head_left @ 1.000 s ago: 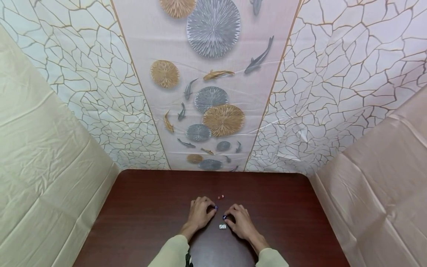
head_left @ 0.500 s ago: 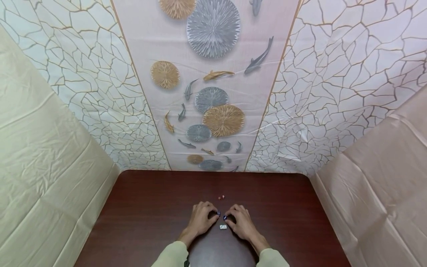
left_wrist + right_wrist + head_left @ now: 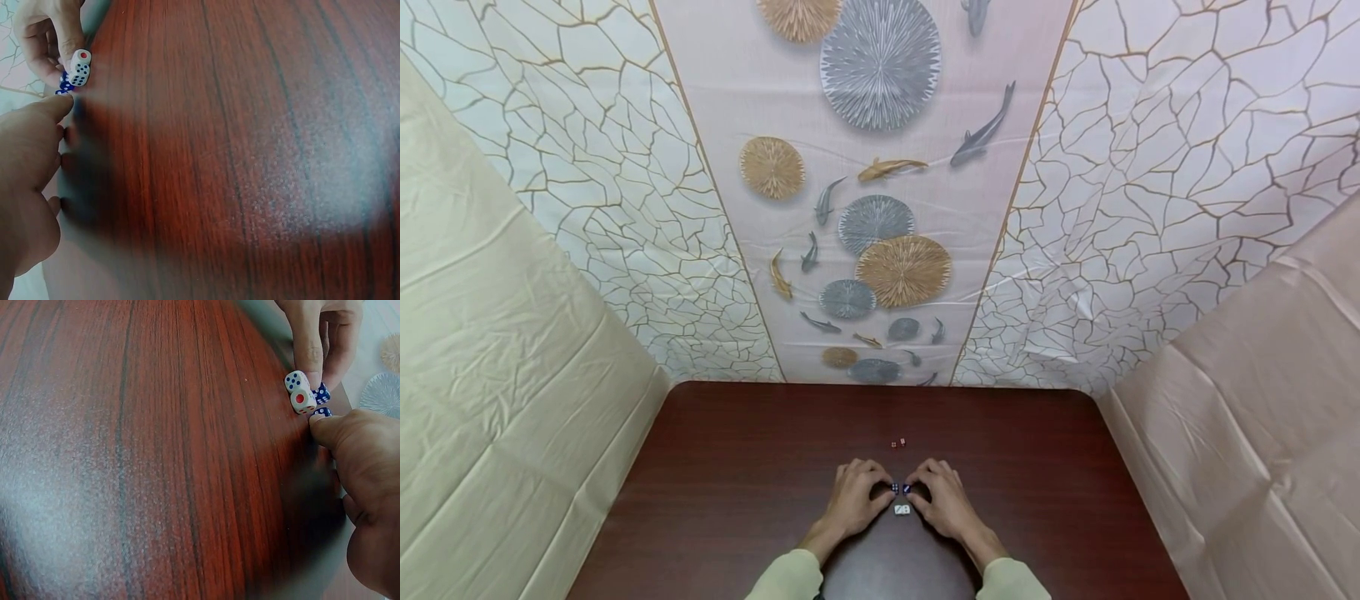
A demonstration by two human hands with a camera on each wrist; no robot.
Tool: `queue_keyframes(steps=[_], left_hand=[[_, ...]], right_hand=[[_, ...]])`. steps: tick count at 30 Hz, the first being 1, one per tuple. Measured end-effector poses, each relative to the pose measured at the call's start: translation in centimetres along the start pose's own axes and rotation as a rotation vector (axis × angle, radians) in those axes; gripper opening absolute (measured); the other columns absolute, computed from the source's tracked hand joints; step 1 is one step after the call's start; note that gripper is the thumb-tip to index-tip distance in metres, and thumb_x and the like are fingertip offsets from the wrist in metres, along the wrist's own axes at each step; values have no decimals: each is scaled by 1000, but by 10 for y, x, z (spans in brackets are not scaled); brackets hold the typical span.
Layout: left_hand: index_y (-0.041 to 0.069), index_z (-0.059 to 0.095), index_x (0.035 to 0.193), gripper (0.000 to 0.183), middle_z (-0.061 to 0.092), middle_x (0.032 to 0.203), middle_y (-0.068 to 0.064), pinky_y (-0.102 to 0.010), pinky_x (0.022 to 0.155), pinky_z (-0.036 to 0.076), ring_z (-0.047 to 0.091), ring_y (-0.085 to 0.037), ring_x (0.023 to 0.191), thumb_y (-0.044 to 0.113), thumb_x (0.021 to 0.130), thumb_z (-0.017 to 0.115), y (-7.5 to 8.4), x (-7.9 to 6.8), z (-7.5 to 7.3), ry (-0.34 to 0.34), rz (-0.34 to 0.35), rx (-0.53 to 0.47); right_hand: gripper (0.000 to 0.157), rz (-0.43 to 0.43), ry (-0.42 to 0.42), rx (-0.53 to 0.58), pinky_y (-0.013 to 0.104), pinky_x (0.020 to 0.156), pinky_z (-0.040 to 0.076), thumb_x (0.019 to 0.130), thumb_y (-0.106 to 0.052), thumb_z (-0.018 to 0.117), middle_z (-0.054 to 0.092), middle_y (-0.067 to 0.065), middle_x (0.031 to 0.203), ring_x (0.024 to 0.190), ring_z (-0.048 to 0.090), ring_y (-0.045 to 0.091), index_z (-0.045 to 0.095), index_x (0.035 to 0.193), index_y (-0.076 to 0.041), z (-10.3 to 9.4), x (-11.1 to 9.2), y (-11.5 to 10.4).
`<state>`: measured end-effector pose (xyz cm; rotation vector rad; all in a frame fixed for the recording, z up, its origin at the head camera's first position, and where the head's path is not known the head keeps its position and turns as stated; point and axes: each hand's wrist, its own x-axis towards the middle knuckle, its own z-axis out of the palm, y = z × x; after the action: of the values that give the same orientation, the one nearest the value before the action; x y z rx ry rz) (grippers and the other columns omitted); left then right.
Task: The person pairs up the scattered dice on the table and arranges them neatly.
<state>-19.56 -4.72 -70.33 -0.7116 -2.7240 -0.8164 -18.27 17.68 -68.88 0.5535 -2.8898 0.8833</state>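
- As the two hands face each other over the dark red table (image 3: 737, 467), the left blue die (image 3: 895, 489) sits at three o'clock from the left hand (image 3: 853, 493), the right blue die (image 3: 907, 490) at nine o'clock from the right hand (image 3: 942, 497).
- Only a narrow gap parts the blue dice; just beside them, at six o'clock, lie two white dice (image 3: 898, 510), and a little farther off, at twelve o'clock, two small reddish dice (image 3: 903, 442).
- Fingers cover much of both blue dice in the wrist views; the reddish dice are too small to read, and the pale sleeves (image 3: 786, 575) are cut off at six o'clock in the head view.
- Thumb and bent fingers of the left hand pinch the left blue die.
- Likewise, the right hand grips the right blue die between thumb and fingers.
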Motion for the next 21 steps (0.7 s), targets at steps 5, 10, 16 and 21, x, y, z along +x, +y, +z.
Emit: queue_keyframes(steps=[5, 10, 16, 21], left_hand=[[23, 87, 105, 14, 80, 110, 8, -45, 96, 48, 69, -16, 106, 28, 94, 93, -1, -1, 3, 3, 7, -3], [23, 88, 106, 14, 80, 113, 7, -44, 97, 48, 68, -16, 107, 29, 95, 92, -1, 1, 4, -12, 8, 0], [22, 88, 107, 12, 79, 115, 7, -45, 97, 47, 68, -17, 108, 29, 97, 91, 0, 2, 5, -37, 1, 6], [22, 88, 106, 11, 79, 114, 7, -45, 96, 46, 67, -16, 106, 28, 97, 91, 1, 3, 4, -30, 9, 5]], right_hand=[[16, 23, -18, -1, 42, 93, 45, 98, -14, 88, 72, -1, 116, 109, 61, 19, 84, 113, -17, 0, 1, 0], [16, 20, -13, -2, 42, 94, 45, 98, -14, 89, 72, -1, 116, 109, 61, 19, 84, 113, -17, 1, 1, 0], [17, 6, 7, -10, 42, 95, 45, 97, -14, 89, 71, -2, 116, 110, 62, 19, 84, 113, -17, 3, 0, 1], [17, -20, 30, -14, 41, 93, 45, 96, -13, 90, 71, -2, 114, 108, 61, 18, 84, 112, -15, 2, -2, 1]])
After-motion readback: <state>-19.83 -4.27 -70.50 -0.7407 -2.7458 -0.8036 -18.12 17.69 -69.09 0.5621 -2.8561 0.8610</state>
